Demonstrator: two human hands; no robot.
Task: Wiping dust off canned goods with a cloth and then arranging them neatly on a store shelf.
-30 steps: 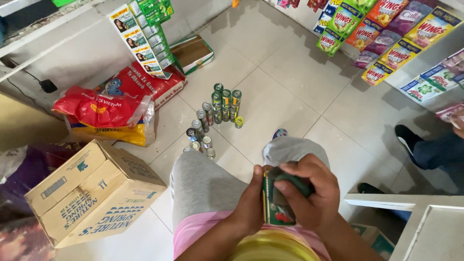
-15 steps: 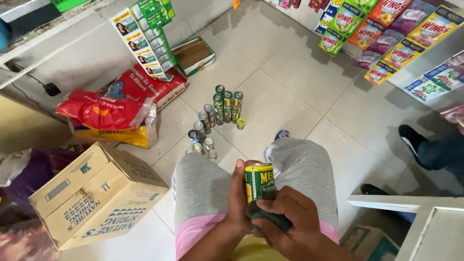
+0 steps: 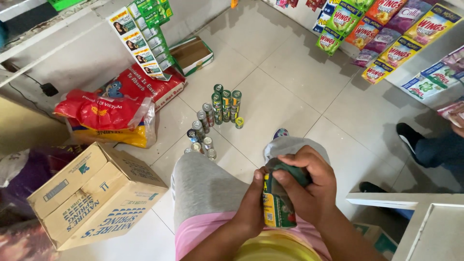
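Right hand (image 3: 309, 186) had shifted over the top of the green tin can (image 3: 276, 205), which tilted from upright.
Both hands grasped it above the lap: left hand (image 3: 251, 205) clasped its left side, right fingers wrapped its top. Far on the tiled floor (image 3: 299, 92) stood more cans (image 3: 217, 113); cardboard box (image 3: 92, 198) near left.

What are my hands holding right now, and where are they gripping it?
A green and yellow cylindrical tin can: left hand grips its side, right hand wraps over its top end.
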